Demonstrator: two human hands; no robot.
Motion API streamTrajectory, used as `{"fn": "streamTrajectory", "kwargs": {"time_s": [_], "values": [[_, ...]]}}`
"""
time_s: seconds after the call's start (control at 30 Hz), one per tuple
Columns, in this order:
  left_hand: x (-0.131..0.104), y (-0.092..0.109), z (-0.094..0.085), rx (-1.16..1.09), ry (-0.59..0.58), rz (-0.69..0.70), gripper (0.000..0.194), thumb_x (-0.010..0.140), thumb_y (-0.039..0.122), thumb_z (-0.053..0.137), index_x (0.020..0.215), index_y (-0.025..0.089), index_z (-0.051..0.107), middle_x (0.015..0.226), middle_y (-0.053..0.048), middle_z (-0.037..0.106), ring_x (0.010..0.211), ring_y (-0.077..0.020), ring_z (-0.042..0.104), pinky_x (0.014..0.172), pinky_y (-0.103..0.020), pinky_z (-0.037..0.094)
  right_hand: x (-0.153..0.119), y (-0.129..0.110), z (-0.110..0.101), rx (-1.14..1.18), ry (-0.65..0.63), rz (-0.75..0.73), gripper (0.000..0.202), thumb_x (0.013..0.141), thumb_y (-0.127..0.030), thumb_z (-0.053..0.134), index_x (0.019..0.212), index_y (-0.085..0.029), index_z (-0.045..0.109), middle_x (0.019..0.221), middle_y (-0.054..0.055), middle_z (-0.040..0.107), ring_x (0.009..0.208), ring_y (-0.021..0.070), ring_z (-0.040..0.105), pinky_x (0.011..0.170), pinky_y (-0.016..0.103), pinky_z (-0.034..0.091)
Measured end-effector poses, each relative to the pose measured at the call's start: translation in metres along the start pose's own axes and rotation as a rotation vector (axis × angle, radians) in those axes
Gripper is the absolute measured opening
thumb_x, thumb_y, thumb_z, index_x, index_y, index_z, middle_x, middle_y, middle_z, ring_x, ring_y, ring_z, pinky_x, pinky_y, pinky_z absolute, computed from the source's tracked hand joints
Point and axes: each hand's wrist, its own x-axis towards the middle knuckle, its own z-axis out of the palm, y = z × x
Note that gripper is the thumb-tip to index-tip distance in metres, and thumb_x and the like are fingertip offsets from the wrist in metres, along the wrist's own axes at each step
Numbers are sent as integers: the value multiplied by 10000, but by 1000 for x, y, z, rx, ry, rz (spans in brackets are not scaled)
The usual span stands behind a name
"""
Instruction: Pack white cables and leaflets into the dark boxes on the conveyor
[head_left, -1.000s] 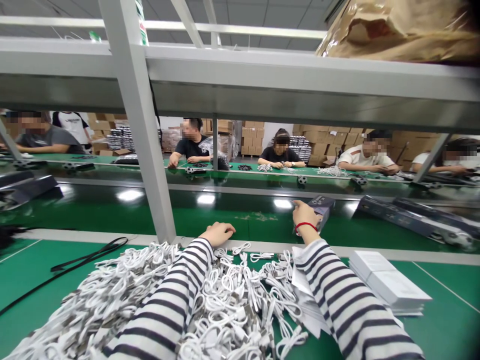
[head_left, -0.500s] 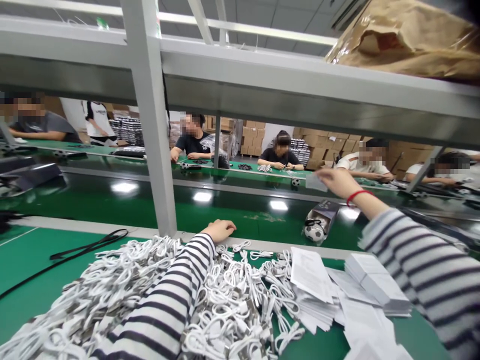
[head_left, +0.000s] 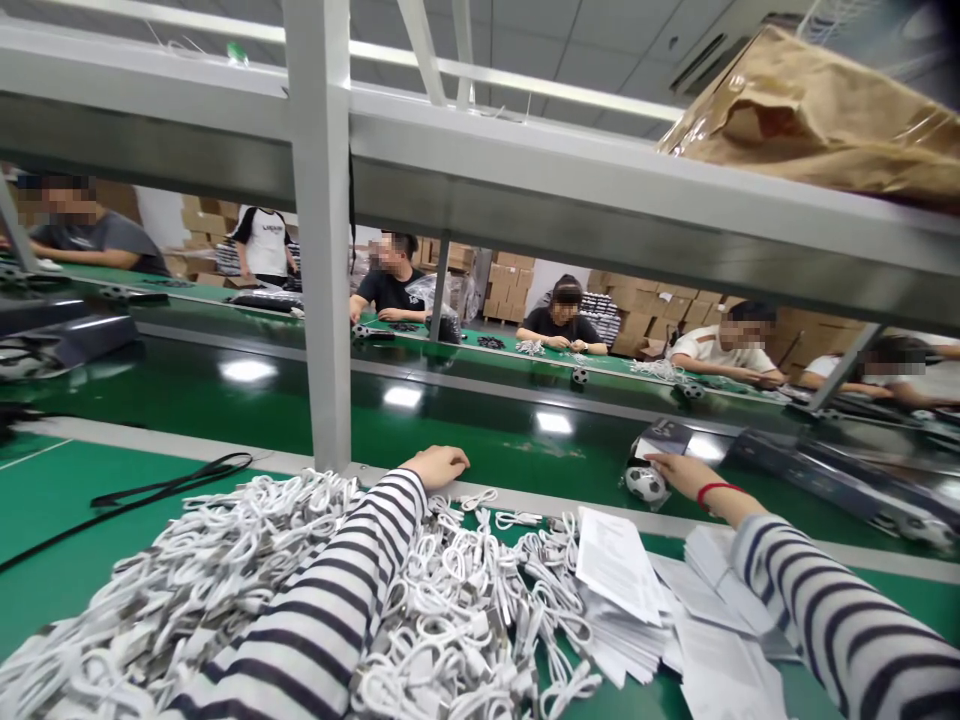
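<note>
My left hand (head_left: 439, 467) rests at the near edge of the belt, above the heap of white cables (head_left: 457, 590), fingers loosely apart and nothing seen in them. On the belt at the right sits a dark box (head_left: 670, 437) with a black-and-white football-patterned ball (head_left: 645, 482) at its near end, in clear wrap. My right hand (head_left: 684, 475) is at this box, fingers pinched on a white paper slip (head_left: 643, 448) that lies against the box's opening. Below it, a stack of printed paper slips (head_left: 619, 570) lies beside the cables.
A grey post (head_left: 321, 250) rises left of my left hand, and a shelf beam (head_left: 570, 165) crosses above. Another long dark box (head_left: 825, 480) lies on the belt at the right. A black strap (head_left: 176, 480) lies at the left. Several people sit across the belt.
My right hand has come down and nearer with the paper slip, from above the belt to the box with the ball. My left hand has barely moved.
</note>
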Motion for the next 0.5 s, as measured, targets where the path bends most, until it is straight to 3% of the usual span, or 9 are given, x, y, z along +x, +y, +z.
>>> {"fn": "streamTrajectory", "kwargs": {"time_s": [0.13, 0.27, 0.37, 0.5], "values": [[3, -3, 2, -9, 7, 18, 305, 848, 326, 392, 1052, 252, 606, 1114, 12, 597, 1022, -182, 536, 873, -258, 407, 11, 5, -11, 20, 47, 11, 395, 837, -229, 424, 1204, -174, 563, 1183, 110, 615, 1087, 256, 561, 919, 355, 403], [3, -2, 1, -12, 2, 18, 300, 846, 324, 398, 1047, 252, 609, 1111, 11, 597, 1018, -181, 538, 872, -255, 407, 17, -9, -51, 21, 104, -32, 405, 821, -228, 421, 1179, -112, 570, 1215, 132, 589, 1100, 253, 546, 930, 330, 401], [3, -2, 1, -17, 0, 20, 301, 849, 331, 400, 1053, 255, 607, 1120, 12, 593, 1024, -182, 536, 869, -252, 411, 11, -49, -86, 77, 120, -132, 383, 818, -257, 415, 1137, -148, 597, 1205, 91, 600, 1086, 239, 549, 942, 318, 391], [1, -1, 3, -10, -5, 36, 302, 851, 314, 403, 1063, 247, 607, 1113, 4, 595, 1019, -181, 539, 892, -260, 405, -17, -145, -104, 135, 60, -426, 359, 792, -281, 459, 1107, -202, 613, 1142, 49, 635, 1015, 219, 578, 897, 294, 410]]}}
